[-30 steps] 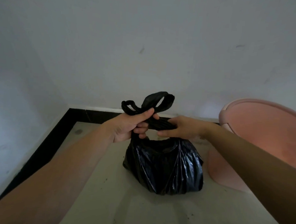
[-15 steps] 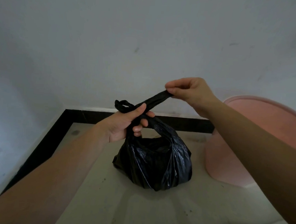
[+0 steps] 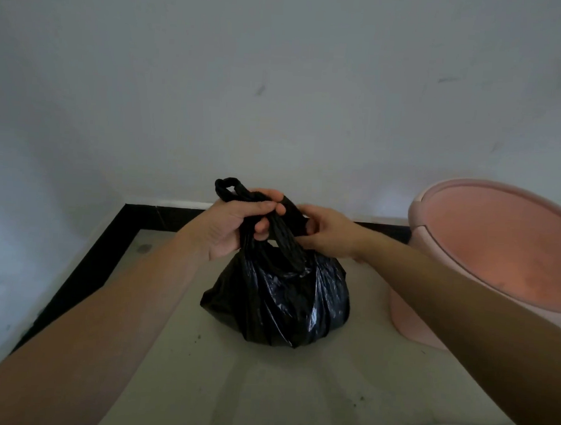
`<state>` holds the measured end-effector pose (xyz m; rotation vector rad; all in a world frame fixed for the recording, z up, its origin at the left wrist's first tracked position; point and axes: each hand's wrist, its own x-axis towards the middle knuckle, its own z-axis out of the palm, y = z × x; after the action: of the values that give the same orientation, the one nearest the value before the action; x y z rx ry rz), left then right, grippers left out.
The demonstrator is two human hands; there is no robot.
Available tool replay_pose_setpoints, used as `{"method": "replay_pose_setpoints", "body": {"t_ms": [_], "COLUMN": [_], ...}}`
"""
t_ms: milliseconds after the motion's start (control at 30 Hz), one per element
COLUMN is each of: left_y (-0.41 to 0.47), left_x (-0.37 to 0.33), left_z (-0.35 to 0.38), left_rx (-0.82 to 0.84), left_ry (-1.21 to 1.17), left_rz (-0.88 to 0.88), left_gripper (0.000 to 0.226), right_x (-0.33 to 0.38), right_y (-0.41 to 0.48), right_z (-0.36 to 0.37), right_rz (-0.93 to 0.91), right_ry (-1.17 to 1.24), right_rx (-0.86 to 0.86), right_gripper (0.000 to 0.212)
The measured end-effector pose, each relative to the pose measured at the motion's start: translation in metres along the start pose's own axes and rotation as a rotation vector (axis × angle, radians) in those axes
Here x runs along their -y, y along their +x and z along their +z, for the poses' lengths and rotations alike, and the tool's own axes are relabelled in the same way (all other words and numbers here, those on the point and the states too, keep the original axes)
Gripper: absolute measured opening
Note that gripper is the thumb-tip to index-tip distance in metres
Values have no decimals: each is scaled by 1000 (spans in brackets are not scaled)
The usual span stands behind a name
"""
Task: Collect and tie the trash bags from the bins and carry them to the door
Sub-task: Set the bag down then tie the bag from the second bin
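Two grips meet over one black trash bag (image 3: 280,306), which sits on the pale floor (image 3: 263,393) in a corner, just left of a pink bin (image 3: 498,253) and apart from it. The left grip (image 3: 236,226) has its fingers and thumb curled tightly round one twisted handle (image 3: 228,187) of the bag; the looped end of that handle stands out above the knuckles. The right grip (image 3: 330,234) comes in from the right, fingers bent round the second twisted handle (image 3: 289,245), which runs from between the two hands down to the gathered mouth of the bag. The two handles cross between the grips, and the fingertips of both hands are touching or nearly so; which strand lies on top cannot be told. The bag's body is bulging and creased, its plastic glossy. A white wall (image 3: 279,82) rises behind, and a black skirting strip (image 3: 91,261) edges the floor at its foot. The bin stands upright with its open rim turned toward the camera.
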<state>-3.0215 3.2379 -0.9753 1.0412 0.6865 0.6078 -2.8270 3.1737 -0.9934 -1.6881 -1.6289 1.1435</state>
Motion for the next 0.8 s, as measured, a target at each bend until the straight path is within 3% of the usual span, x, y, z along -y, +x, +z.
{"method": "replay_pose_setpoints", "body": {"t_ms": [67,167,333,467,600,700,800], "left_y": [0,6,22,21,16,14,10], "left_x": [-3,-4,9,9,8,5,7], "left_z": [-2,-5,-3,2,7,7,9], "left_rx": [-41,-269,-449,-431,-322,-272,-224], "left_ry": [114,230,69,-151,-266,-222,-153], "left_rz": [-40,-69,42,78,45,31,-18], "left_gripper": [18,17,14,22,23,23,22], "right_x": [-1,-1,0,-5,-11,-12,-11], "right_y": [3,8,6,5,7,11,15], "right_z": [2,-4,1,0,4,6,7], "right_rz": [7,97,127,186,278,239,139], "right_ry": [-64,-12,64,82,248,409,599], "right_rx": [-53,-142,-58,54,74,-38,-210], "right_gripper": [3,12,19,20,46,62,42]}}
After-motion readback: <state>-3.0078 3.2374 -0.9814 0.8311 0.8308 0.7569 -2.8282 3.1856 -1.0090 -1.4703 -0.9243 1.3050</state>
